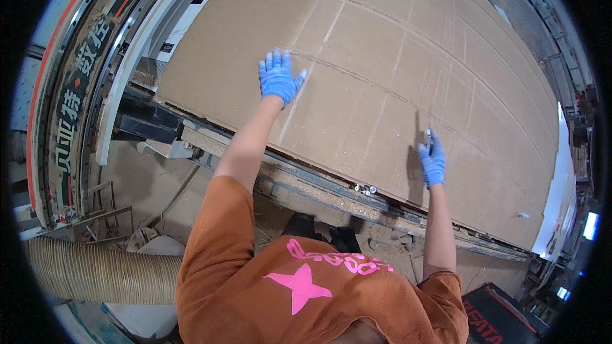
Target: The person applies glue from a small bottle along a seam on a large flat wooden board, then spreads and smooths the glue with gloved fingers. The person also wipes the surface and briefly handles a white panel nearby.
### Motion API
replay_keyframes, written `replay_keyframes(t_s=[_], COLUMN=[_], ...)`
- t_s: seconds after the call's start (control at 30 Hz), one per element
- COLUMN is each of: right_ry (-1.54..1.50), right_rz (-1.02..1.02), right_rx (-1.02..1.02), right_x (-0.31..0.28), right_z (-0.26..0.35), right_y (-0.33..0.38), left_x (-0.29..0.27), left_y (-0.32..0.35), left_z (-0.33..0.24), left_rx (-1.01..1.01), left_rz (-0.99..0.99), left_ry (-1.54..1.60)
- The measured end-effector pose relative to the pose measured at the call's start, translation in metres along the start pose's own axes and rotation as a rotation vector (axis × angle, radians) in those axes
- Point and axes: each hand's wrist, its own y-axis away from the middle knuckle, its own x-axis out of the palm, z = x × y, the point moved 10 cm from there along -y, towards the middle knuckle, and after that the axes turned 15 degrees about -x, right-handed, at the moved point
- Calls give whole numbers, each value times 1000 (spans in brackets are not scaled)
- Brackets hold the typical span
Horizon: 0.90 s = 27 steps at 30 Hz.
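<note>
A large brown board [357, 102] with scored, pale lines lies flat in front of me. My left hand [278, 81], in a blue striped glove, rests on it palm down with the fingers stretched out, beside one of the pale lines. Further right and nearer the front edge, my right hand [433, 162], also gloved in blue, is closed round a slim, light grey tool [429, 135] that points away from me. The tool's exact kind is too small to tell. A dark shadow falls on the board just left of this hand.
A machine gantry [80, 89] with rails rises at the left. Below it runs a ribbed hose [108, 271]. Small metal parts [365, 189] sit at the board's front edge, and a small white piece [523, 215] lies near its right end. A black box [500, 312] stands lower right.
</note>
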Motion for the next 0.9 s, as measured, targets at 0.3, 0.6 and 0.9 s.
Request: replay_keyframes(t_s=[0.3,0.6,0.9], right_ry=[-139,-121,487], right_rz=[43,-26,307], right_rx=[21,25,-403], right_x=[45,27,154], right_z=[37,19,149], right_y=[18,61,-35], left_x=[13,4,5], left_y=[126,-12,1], left_z=[-148,3,80], left_rx=[693,81,-99], left_rz=[350,117,-59], left_ry=[178,-43,-12])
